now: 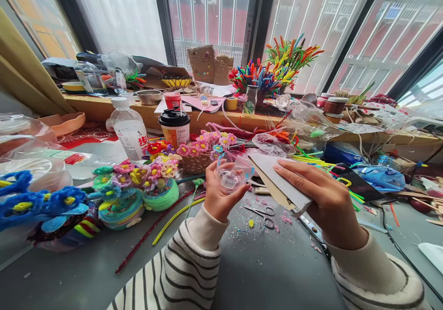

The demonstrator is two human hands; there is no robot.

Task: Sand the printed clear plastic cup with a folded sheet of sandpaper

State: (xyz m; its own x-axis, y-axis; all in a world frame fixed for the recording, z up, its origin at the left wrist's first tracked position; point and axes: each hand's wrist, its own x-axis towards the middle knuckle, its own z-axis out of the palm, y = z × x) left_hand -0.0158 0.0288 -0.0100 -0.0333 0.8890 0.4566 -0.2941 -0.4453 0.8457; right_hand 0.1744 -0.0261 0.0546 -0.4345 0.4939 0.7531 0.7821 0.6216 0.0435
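My left hand (pixel 216 197) is wrapped round a small clear plastic cup (pixel 231 177) that is tilted and has a barcode label. To its right, my right hand (pixel 327 204) grips a light grey board (pixel 273 174), fingers on top; its thumb is hidden. A brown cardboard piece (pixel 268 181) shows along the board's left side. Below, on the grey table, lie small scissors (pixel 265 213) among glitter and pink scraps. Part of a larger pair of scissors (pixel 309 224) shows under my right wrist.
Pipe-cleaner flowers (pixel 162 171) on round bases crowd the left. Behind them stand a plastic bottle (pixel 128 128) and a lidded drink cup (pixel 175 128). A yellow pipe cleaner (pixel 176 222) lies beside my left sleeve. Right, a black cable (pixel 398 241) crosses the table near loose pipe cleaners.
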